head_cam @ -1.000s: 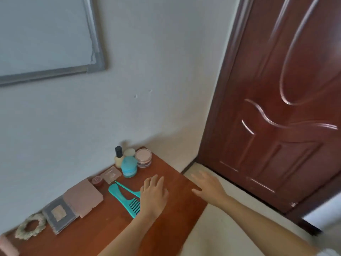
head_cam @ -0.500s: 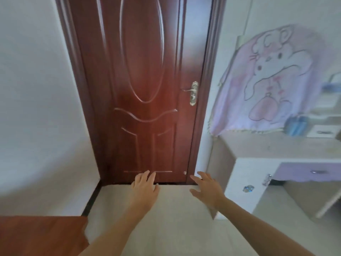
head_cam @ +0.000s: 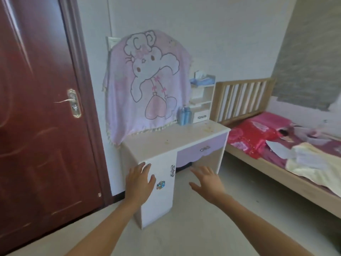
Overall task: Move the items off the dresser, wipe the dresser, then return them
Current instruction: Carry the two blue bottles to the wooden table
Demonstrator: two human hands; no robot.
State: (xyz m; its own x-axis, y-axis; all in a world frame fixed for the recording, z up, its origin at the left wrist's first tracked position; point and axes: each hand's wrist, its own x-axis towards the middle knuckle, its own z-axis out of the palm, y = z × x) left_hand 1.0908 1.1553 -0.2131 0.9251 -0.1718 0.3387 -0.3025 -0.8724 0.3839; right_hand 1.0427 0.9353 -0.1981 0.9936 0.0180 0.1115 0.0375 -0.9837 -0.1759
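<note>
A white and lilac dresser (head_cam: 156,141) stands against the wall, its top stained and mostly bare. A pink cartoon cloth (head_cam: 147,85) hangs over its mirror. Blue bottles (head_cam: 183,116) and a small white shelf unit (head_cam: 201,100) with a blue tissue box (head_cam: 202,80) sit at the back right of the top. My left hand (head_cam: 138,183) is held out in front of the dresser's cabinet door, fingers straight and empty. My right hand (head_cam: 206,182) hovers with spread fingers before the knee space, holding nothing.
A dark red door (head_cam: 36,108) with a metal handle (head_cam: 72,104) is to the left. A wooden bed (head_cam: 276,163) with red and pink bedding, papers and a yellow cloth stands to the right. Pale floor (head_cam: 184,228) lies in front of the dresser.
The view has swung right, from the brown table with toiletries, past the door, to the white dresser and bed. Both hands stay stretched out in front, empty.
</note>
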